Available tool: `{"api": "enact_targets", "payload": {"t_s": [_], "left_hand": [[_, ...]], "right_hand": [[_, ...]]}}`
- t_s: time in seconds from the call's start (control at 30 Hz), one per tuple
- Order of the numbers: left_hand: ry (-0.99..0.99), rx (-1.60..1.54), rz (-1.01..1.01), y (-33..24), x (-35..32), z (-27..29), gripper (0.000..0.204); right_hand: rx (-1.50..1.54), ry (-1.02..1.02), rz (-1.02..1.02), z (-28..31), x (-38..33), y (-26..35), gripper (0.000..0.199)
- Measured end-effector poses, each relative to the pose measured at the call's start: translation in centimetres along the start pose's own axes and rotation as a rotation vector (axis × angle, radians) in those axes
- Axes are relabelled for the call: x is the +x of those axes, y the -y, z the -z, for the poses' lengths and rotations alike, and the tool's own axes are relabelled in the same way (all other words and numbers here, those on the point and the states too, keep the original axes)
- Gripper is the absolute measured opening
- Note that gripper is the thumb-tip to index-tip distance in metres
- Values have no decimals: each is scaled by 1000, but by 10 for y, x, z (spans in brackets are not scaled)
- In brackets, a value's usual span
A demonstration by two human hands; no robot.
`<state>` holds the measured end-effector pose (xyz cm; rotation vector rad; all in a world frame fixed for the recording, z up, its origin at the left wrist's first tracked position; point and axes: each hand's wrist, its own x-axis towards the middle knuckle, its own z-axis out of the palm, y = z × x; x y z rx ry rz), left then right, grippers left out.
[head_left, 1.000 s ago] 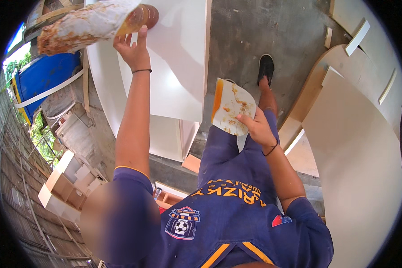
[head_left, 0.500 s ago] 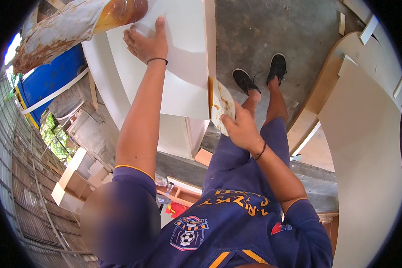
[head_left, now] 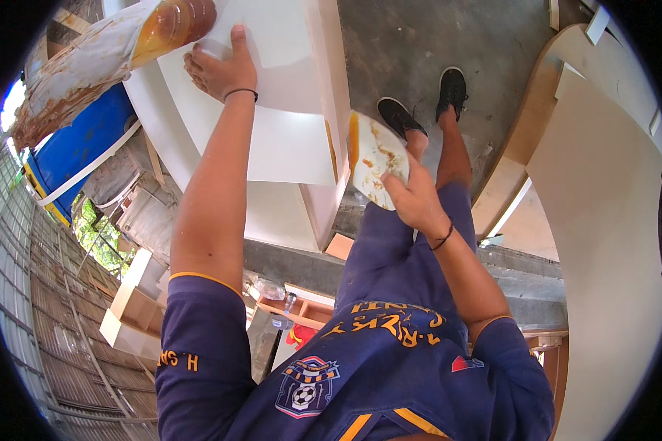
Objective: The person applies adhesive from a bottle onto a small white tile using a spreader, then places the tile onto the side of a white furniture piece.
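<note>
My left hand [head_left: 224, 72] lies on a white panel [head_left: 283, 143] with its thumb stretched out and its fingers apart, holding nothing. My right hand [head_left: 419, 197] pinches a thin white spreader [head_left: 375, 158] smeared with amber glue, thickest along its left edge. The spreader is just right of the panel's corner, with a small gap between them. A narrow amber glue strip [head_left: 332, 151] shows on the panel's edge there. Beyond my left hand, a glue-caked white container [head_left: 88, 70] lies tilted, with amber glue at its mouth.
A blue drum [head_left: 84, 136] stands at the left. Large curved boards [head_left: 603, 184] lean at the right. Below the panel are a wooden tray [head_left: 309, 312] and a plastic bottle [head_left: 268, 288]. Concrete floor [head_left: 390, 59] shows around my black shoes [head_left: 452, 92].
The spreader has come away from the panel's edge and turned its face more upward. A glue strip now shows on that edge. My left hand stays on the panel while the view shifts.
</note>
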<state>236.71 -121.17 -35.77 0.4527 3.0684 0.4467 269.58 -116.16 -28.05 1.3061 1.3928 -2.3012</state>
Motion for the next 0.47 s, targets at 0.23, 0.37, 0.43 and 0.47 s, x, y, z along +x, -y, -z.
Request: {"api": "enact_targets", "payload": {"t_s": [0.23, 0.37, 0.43, 0.47], "left_hand": [[7, -31, 6, 0, 0, -2, 95], [22, -36, 22, -3, -2, 0, 95], [23, -26, 25, -4, -3, 2, 96], [23, -23, 25, -4, -4, 2, 97]], "right_hand": [[21, 14, -21, -13, -8, -19, 47], [110, -248, 163, 9, 3, -33, 66], [385, -229, 176, 24, 7, -35, 75], [612, -158, 128, 30, 5, -26, 76]]}}
